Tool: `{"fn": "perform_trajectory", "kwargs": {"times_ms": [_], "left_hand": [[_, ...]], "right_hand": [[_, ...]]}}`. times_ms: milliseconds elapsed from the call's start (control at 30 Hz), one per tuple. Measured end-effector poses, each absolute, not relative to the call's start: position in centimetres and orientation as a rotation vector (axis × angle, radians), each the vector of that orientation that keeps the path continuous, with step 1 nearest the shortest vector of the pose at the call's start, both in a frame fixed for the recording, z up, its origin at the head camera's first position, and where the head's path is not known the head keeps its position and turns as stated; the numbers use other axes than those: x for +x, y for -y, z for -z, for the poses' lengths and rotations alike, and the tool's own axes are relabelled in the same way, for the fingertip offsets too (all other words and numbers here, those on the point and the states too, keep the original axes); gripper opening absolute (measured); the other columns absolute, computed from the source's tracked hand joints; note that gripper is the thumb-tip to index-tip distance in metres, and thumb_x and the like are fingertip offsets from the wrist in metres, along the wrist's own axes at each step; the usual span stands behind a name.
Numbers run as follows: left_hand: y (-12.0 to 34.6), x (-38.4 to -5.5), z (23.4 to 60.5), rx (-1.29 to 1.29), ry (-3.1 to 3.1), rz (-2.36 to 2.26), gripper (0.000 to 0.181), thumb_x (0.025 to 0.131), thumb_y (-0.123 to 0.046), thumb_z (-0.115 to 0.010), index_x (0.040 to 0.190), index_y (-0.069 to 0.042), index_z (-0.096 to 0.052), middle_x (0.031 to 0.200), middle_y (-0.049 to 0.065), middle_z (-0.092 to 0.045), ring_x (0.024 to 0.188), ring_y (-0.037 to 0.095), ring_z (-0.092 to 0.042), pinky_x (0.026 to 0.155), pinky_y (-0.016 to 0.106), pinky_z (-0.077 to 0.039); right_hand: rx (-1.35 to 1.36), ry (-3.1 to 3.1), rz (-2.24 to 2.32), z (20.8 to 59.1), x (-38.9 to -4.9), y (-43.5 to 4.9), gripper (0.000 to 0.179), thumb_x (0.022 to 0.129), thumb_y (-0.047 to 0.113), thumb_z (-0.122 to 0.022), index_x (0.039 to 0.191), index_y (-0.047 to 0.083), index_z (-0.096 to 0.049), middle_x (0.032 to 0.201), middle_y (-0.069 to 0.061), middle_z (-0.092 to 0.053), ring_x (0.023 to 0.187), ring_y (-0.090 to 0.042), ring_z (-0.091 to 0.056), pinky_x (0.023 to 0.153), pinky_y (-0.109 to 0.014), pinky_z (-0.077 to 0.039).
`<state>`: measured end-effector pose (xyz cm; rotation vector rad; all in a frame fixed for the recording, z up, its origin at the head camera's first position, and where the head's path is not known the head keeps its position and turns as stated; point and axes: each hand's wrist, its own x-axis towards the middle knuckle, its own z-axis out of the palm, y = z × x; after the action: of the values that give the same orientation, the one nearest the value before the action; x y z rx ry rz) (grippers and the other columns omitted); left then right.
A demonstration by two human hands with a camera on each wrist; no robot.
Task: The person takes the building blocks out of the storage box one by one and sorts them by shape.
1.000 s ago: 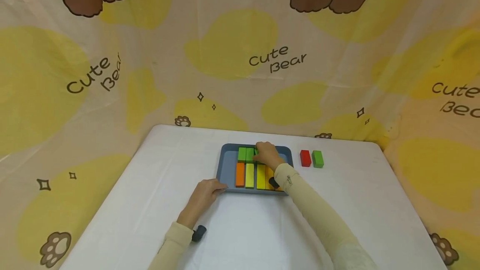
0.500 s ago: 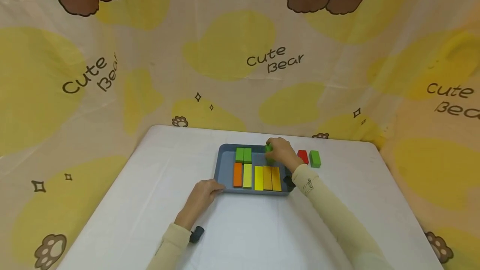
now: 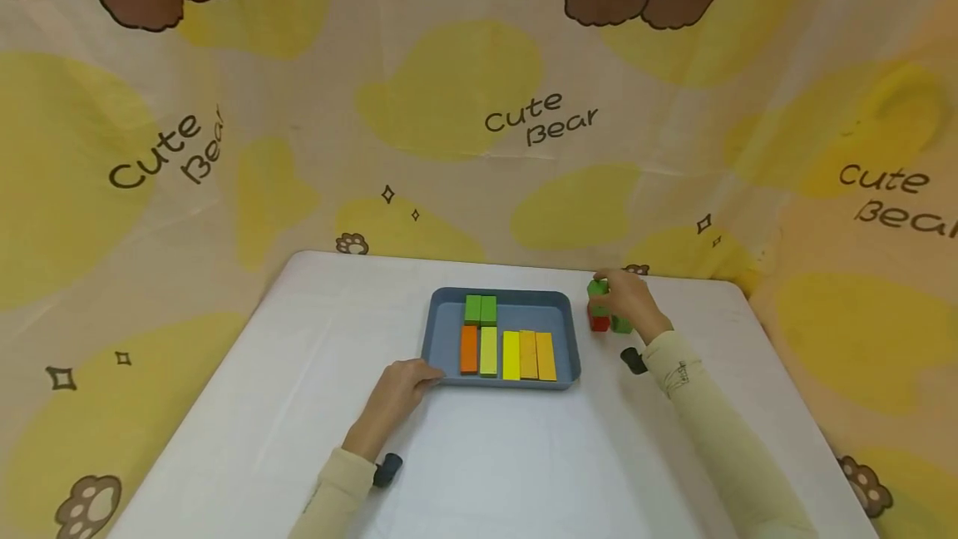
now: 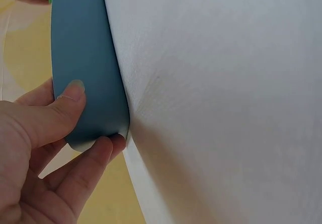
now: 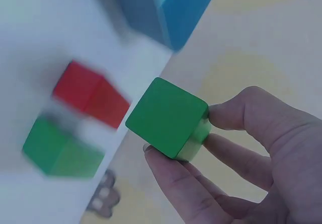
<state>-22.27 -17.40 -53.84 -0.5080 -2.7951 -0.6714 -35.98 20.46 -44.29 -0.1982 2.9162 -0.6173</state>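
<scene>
My left hand (image 3: 398, 393) holds the near left corner of the blue-grey tray (image 3: 539, 386); in the left wrist view the thumb lies over the tray's wall (image 4: 88, 58) and fingertips curl under its edge. Right of the tray, my right hand (image 3: 630, 299) pinches a green block (image 5: 168, 118) between thumb and fingers. Beneath it in the right wrist view are a red block (image 5: 90, 93) and another green block (image 5: 60, 151) on the table. Held block and hand partly cover both in the head view.
Inside the tray are two green blocks (image 3: 481, 309) at the back, an orange block (image 3: 468, 349), a pale yellow-green block (image 3: 488, 351) and several yellow blocks (image 3: 528, 354). A patterned cloth (image 3: 449, 106) hangs behind the white table (image 3: 479, 456).
My right hand has lifted a green block out of the tray's back row and carried it right, over the red and green blocks. The left hand keeps its hold on the tray corner.
</scene>
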Motion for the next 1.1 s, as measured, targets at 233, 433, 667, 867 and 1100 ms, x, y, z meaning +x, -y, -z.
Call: {"fn": "perform_trajectory", "kwargs": {"times_ms": [233, 433, 667, 867, 1100], "left_hand": [[17.3, -22.2, 53.8, -0.514, 2.764, 0.684, 0.012, 0.079, -0.006, -0.078, 0.088, -0.013, -0.08, 0.074, -0.002, -0.07, 0.066, 0.01, -0.063, 0.062, 0.019, -0.053], [17.3, -22.1, 53.6, -0.498, 2.773, 0.71, 0.012, 0.08, -0.007, -0.078, 0.089, -0.014, -0.081, 0.076, -0.002, -0.072, 0.068, 0.011, -0.065, 0.064, 0.019, -0.054], [17.3, -22.4, 53.8, -0.499, 2.756, 0.702, 0.012, 0.08, -0.006, -0.078, 0.09, -0.013, -0.08, 0.077, 0.0, -0.073, 0.069, 0.012, -0.067, 0.064, 0.02, -0.055], [17.3, -22.3, 53.8, -0.515, 2.744, 0.713, 0.013, 0.079, -0.004, -0.078, 0.089, -0.011, -0.08, 0.078, 0.001, -0.073, 0.069, 0.012, -0.067, 0.064, 0.02, -0.055], [17.3, -22.2, 53.8, -0.509, 2.742, 0.733, 0.013, 0.079, -0.004, -0.078, 0.089, -0.011, -0.08, 0.078, 0.001, -0.073, 0.07, 0.013, -0.067, 0.064, 0.02, -0.055]], "right_hand": [[-0.117, -2.903, 0.613, 44.0, -35.7, -24.2, 0.052, 0.092, 0.017, -0.066, 0.136, -0.006, -0.05, 0.134, -0.031, -0.053, 0.119, -0.046, -0.051, 0.102, -0.06, -0.044], [-0.08, -2.898, 0.593, 44.6, -35.4, -26.8, 0.05, 0.092, 0.016, -0.065, 0.133, -0.009, -0.05, 0.131, -0.033, -0.053, 0.115, -0.046, -0.051, 0.101, -0.06, -0.043], [-0.051, -2.87, 0.547, 46.0, -36.0, -28.4, 0.049, 0.093, 0.017, -0.063, 0.132, -0.01, -0.051, 0.133, -0.033, -0.053, 0.118, -0.046, -0.051, 0.103, -0.06, -0.041], [-0.006, -2.813, 0.561, 47.4, -36.4, -28.5, 0.05, 0.093, 0.017, -0.065, 0.132, -0.01, -0.051, 0.134, -0.033, -0.052, 0.117, -0.046, -0.051, 0.102, -0.06, -0.043], [0.009, -2.808, 0.559, 48.4, -36.3, -28.3, 0.049, 0.095, 0.012, -0.061, 0.135, -0.011, -0.048, 0.137, -0.035, -0.048, 0.125, -0.05, -0.046, 0.106, -0.061, -0.04]]}}
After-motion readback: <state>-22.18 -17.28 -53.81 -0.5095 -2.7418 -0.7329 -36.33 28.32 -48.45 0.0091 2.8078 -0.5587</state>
